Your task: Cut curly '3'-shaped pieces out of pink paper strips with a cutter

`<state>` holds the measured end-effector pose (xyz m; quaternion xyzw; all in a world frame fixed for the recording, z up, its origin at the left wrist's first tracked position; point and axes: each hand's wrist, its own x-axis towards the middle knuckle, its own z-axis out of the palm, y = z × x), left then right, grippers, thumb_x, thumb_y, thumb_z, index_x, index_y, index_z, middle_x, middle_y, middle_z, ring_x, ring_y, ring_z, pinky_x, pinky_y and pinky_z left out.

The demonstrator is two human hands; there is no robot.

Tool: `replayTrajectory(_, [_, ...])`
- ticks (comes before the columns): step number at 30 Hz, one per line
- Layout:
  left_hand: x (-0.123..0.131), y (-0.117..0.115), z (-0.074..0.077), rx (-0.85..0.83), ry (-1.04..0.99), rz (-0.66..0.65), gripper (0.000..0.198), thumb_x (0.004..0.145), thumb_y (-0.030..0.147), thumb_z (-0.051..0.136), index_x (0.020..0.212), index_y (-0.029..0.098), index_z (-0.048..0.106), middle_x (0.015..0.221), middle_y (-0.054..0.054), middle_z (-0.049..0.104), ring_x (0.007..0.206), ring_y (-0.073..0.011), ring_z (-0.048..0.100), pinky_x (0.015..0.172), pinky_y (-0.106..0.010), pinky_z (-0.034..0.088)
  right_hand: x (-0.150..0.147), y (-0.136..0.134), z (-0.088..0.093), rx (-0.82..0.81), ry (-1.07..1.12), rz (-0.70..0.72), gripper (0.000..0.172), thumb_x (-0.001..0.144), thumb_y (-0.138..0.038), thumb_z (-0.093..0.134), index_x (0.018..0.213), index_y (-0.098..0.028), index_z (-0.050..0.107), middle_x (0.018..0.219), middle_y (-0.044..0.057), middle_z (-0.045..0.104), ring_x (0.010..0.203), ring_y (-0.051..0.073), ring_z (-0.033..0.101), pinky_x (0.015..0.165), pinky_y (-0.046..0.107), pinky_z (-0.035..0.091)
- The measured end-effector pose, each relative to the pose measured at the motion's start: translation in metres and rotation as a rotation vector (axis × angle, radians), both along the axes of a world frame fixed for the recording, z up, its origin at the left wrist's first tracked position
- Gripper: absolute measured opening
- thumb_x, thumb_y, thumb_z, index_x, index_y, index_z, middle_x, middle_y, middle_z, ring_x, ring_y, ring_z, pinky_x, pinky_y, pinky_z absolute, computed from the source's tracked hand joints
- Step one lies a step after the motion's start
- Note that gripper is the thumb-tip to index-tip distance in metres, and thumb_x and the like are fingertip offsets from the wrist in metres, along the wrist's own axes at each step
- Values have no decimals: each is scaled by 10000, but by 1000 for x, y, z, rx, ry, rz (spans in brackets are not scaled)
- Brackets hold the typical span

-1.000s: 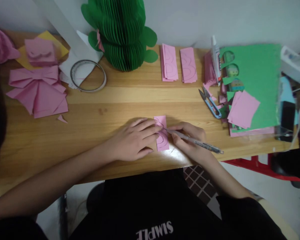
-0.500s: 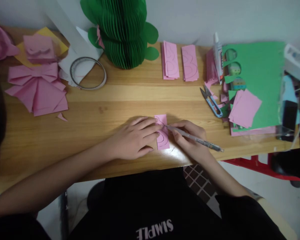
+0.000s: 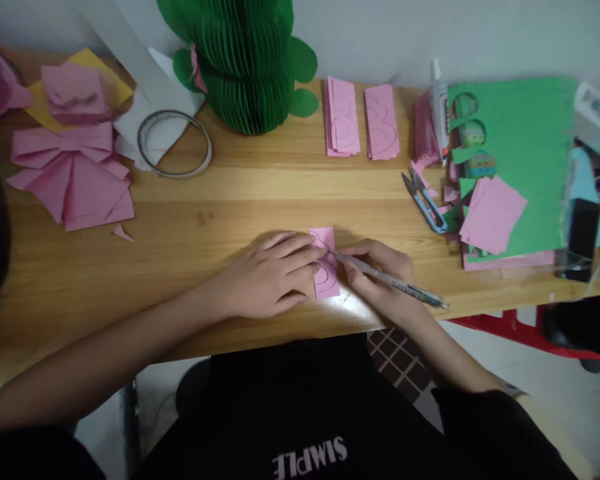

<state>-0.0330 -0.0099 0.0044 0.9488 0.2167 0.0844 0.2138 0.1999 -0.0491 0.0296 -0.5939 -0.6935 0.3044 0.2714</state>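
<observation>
A small pink paper rectangle point(image 3: 326, 283) with curved dark lines drawn on it lies on the wooden table near its front edge. My left hand point(image 3: 275, 277) rests flat with fingers spread, its fingertips over the paper's left side. In my right hand point(image 3: 383, 270) is a clear-barrelled pen point(image 3: 405, 287), slanting down to the left. The pen's tip meets the paper's right half, close to my left fingertips. Part of the drawn outline is hidden under those fingers.
Two stacks of pink paper with drawn curves point(image 3: 341, 120) stand toward the back. Blue thread snips point(image 3: 425, 200), a glue tube point(image 3: 441, 110) and green sheets point(image 3: 535, 153) lie right. A tape roll point(image 3: 207, 157), folded pink bow point(image 3: 70, 173) and green honeycomb paper shape point(image 3: 250, 100) are left.
Very little differs. The view has shifted slightly; both hands, the pen and the pink paper keep almost the same positions.
</observation>
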Motion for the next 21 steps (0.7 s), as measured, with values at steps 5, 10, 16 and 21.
replayTrajectory(5, [0, 0, 1, -18, 6, 1, 452, 948, 385, 601, 1344, 169, 588, 1466, -90, 569, 1425, -270, 408, 1195, -433, 266, 0, -2, 0, 19, -11, 23, 120, 837, -226, 614, 891, -212, 720, 791, 15, 758, 628, 129, 680, 621, 261, 550])
replayTrajectory(10, [0, 0, 2, -19, 3, 2, 438, 942, 378, 608, 1333, 182, 597, 1466, -83, 571, 1422, -270, 414, 1190, -433, 279, 1, -4, 0, 4, 20, 47, 149, 818, -216, 625, 914, -220, 739, 795, 13, 763, 636, 137, 679, 641, 277, 560])
replayTrajectory(16, [0, 0, 1, -20, -7, 6, 412, 945, 386, 605, 1302, 181, 620, 1476, -80, 563, 1420, -273, 419, 1190, -432, 282, 0, -3, 0, 2, 63, 78, 140, 837, -229, 631, 908, -210, 751, 791, 28, 765, 615, 132, 675, 602, 264, 555])
replayTrajectory(21, [0, 0, 1, -33, -1, 5, 424, 941, 382, 605, 1324, 199, 612, 1478, -77, 561, 1411, -276, 432, 1181, -438, 299, 0, -1, 0, 5, 39, 64, 124, 843, -259, 637, 876, -219, 750, 774, 22, 771, 584, 125, 665, 574, 253, 548])
